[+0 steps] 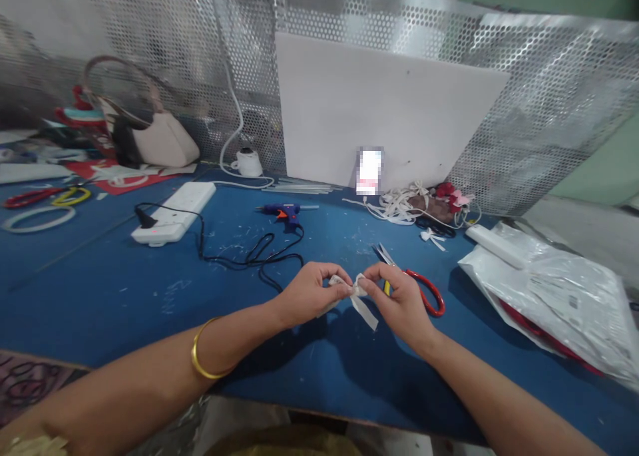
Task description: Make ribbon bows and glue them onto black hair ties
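Between my two hands, above the blue table, is a white ribbon bow (363,309) with a tail hanging down. My left hand (315,292) pinches its left loop between thumb and fingers. On the other side, my right hand (398,299) grips the right loop near the knot. Part of the ribbon is hidden by my fingers. Scissors with red and yellow handles (430,292) lie partly behind my right hand, blades pointing away. A small finished white bow (432,237) rests farther back on the right.
A blue glue gun (284,211) with a black cord lies behind my left hand. The white power strip (176,211) is to its left. A plastic-wrapped package (559,289) sits at right. White cords (399,203) pile up before a white board (379,110) with a lit phone (369,171).
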Available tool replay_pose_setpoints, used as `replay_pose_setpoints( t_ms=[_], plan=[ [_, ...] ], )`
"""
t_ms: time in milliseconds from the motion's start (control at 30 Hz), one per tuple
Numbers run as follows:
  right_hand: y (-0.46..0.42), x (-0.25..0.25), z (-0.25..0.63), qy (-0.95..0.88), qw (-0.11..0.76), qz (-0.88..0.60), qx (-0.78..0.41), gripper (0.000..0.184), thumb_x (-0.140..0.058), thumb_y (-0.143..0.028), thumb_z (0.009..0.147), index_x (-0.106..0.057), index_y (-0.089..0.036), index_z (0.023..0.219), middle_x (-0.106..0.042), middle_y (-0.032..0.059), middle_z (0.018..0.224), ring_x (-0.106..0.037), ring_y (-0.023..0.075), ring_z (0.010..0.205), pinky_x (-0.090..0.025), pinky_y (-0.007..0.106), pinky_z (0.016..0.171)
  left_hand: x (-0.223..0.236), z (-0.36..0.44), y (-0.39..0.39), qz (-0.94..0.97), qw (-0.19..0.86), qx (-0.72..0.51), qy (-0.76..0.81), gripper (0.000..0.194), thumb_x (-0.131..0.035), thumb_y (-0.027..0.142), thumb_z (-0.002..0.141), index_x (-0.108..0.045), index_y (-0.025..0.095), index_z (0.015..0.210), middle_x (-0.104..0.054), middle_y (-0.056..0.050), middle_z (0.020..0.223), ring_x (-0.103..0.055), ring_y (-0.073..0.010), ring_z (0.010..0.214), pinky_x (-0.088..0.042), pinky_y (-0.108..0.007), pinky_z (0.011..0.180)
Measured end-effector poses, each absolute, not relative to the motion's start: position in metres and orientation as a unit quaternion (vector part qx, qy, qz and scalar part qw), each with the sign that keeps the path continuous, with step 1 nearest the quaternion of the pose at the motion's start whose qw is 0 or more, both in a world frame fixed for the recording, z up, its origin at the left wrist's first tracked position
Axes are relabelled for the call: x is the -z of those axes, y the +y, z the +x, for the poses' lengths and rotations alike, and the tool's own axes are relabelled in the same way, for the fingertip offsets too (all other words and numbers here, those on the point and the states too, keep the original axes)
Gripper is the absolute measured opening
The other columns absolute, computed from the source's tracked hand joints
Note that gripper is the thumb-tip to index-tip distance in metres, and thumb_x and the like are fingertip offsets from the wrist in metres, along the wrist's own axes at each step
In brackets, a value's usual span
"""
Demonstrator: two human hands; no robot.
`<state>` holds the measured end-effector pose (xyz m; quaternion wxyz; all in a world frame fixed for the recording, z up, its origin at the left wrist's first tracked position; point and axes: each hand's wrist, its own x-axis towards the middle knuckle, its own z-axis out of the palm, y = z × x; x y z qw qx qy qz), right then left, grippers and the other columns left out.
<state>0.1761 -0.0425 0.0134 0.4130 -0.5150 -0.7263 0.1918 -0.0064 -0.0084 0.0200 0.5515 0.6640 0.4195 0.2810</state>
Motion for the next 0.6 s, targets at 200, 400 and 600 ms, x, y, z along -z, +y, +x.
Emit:
replay_pose_setpoints(
  t_ms=[200, 400, 600],
  plan=[
    [-0.0364, -0.0132, 0.1785, -0.698, 0.392, -0.509, -0.317, 0.025, -0.060, -0.039, 0.082, -0.064, -0.021, 0.100, -0.066, 0.0031, 0.091, -0.058, 0.0179, 0.080, -0.043, 0.028, 0.069, -0.0195, -0.0055, -0.0080, 0.639, 0.537, -0.325, 0.445, 0.026, -0.067, 0.037, 0.070, -0.068, 0.013, 0.080, -0.050, 0.004, 0.055, -0.039, -0.0077, 0.049, -0.030, -0.019, 0.046],
    [-0.0342, -0.0094, 0.1795, -0.621, 0.425, -0.492, -0.438, 0.024, -0.062, -0.040, 0.081, -0.066, -0.017, 0.084, -0.059, 0.0001, 0.069, -0.050, 0.0127, 0.062, -0.039, 0.025, 0.057, -0.0173, -0.0068, -0.0063, 0.611, 0.593, -0.359, 0.383, 0.032, -0.060, 0.044, 0.079, -0.068, 0.013, 0.083, -0.061, -0.001, 0.072, -0.051, -0.0117, 0.066, -0.039, -0.021, 0.062],
    [-0.0346, -0.0105, 0.1788, -0.549, 0.448, -0.484, -0.512, 0.022, -0.066, -0.039, 0.077, -0.065, -0.018, 0.082, -0.055, -0.0016, 0.064, -0.045, 0.0105, 0.055, -0.035, 0.023, 0.052, -0.0145, -0.0072, -0.0048, 0.611, 0.583, -0.370, 0.386, 0.025, -0.067, 0.039, 0.074, -0.065, 0.014, 0.078, -0.062, -0.001, 0.075, -0.053, -0.0132, 0.071, -0.041, -0.023, 0.067]
  ],
)
